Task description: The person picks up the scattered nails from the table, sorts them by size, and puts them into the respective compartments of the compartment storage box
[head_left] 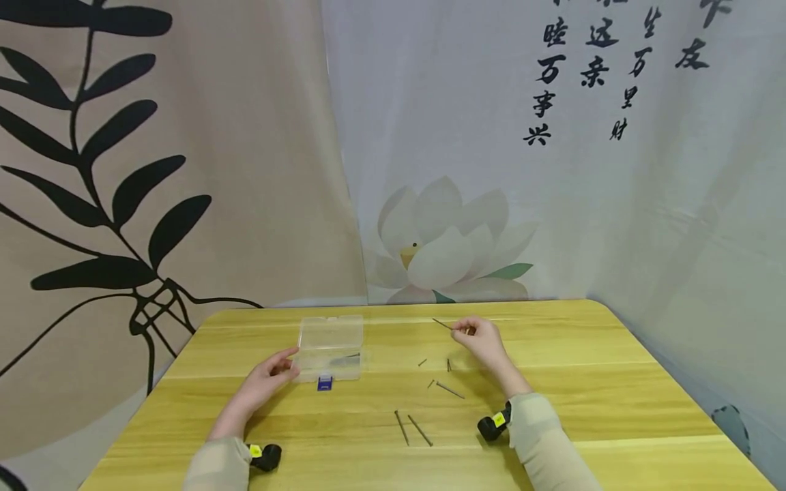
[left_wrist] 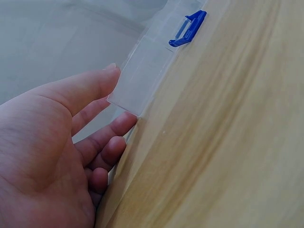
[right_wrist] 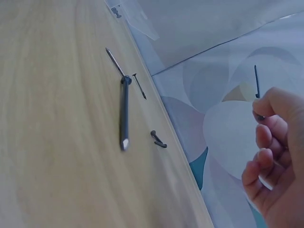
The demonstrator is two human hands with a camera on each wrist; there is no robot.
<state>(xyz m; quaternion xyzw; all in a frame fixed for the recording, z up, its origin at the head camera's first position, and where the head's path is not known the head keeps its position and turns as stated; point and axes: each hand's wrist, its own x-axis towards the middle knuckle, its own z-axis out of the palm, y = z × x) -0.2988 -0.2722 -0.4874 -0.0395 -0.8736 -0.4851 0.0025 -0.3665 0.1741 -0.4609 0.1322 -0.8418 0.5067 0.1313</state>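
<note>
A clear plastic box [head_left: 331, 365] with a blue latch [left_wrist: 189, 29] stands on the table, its lid [head_left: 331, 333] raised at the back. At least one thin nail [head_left: 352, 355] lies inside. My left hand [head_left: 270, 375] holds the box by its left end, thumb and fingers at the wall. Above the far part of the table my right hand [head_left: 482, 341] pinches a dark nail [right_wrist: 257, 80] between thumb and fingertips, its point sticking out leftward in the head view. Near that hand lie loose nails of several sizes, among them a thick one [head_left: 450, 389] and a small pair [head_left: 449, 365].
Two long nails [head_left: 420, 430] lie nearer the front of the wooden table [head_left: 344, 457]. Each wrist carries a black strapped-on device [head_left: 493, 426]. Printed curtains [head_left: 442, 136] hang just behind the table's far edge.
</note>
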